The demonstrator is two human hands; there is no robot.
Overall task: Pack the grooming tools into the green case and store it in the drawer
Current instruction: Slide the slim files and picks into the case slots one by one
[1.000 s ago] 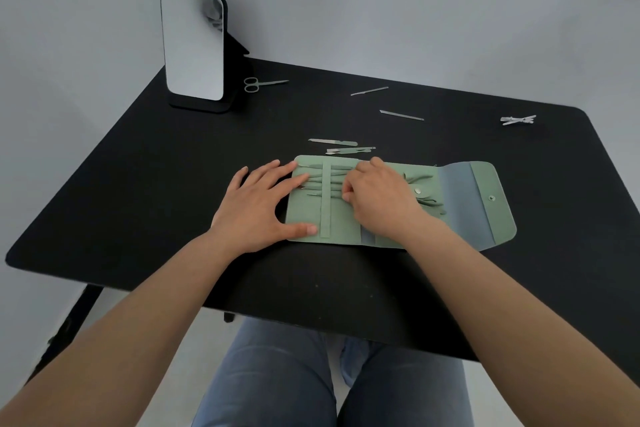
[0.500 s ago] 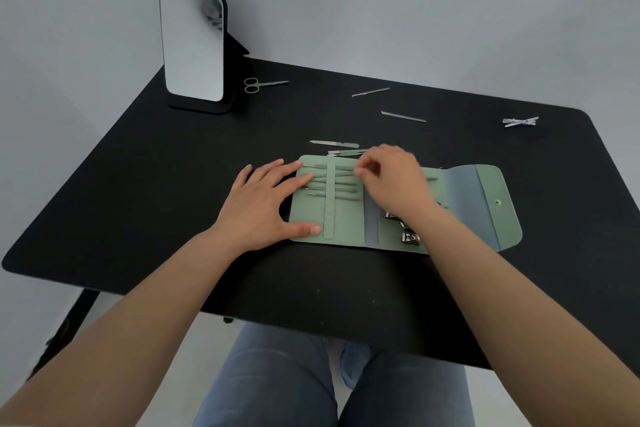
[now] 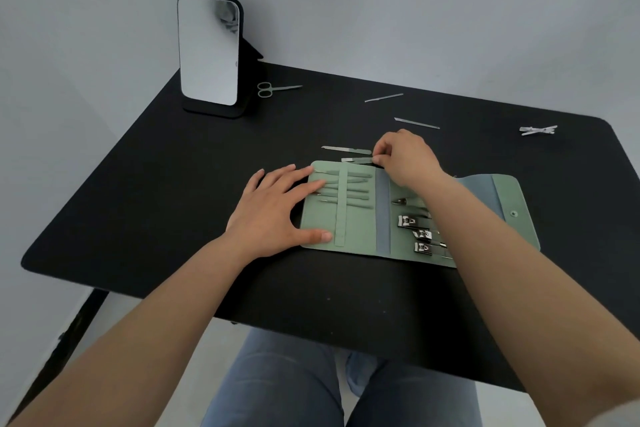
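Observation:
The green case [image 3: 360,229] lies open on the black table [image 3: 173,184]. Several slim tools sit under its left strap and three metal nail clippers [image 3: 415,234] in its right half. My left hand [image 3: 273,208] lies flat on the case's left edge, fingers spread. My right hand [image 3: 405,156] is just beyond the case's far edge, fingertips pinched on the end of a green-handled tool [image 3: 356,159] that lies on the table. A second green-handled tool [image 3: 346,149] lies right behind it.
A standing mirror [image 3: 209,52] is at the back left with small scissors [image 3: 277,89] beside it. Two thin metal tools [image 3: 383,97] [image 3: 416,123] lie further back, and a white tool [image 3: 538,130] sits at the far right. My knees show below the table's front edge.
My right hand left the case's middle and moved up past its far edge to the green-handled tool, uncovering the clippers. My left hand has stayed in place.

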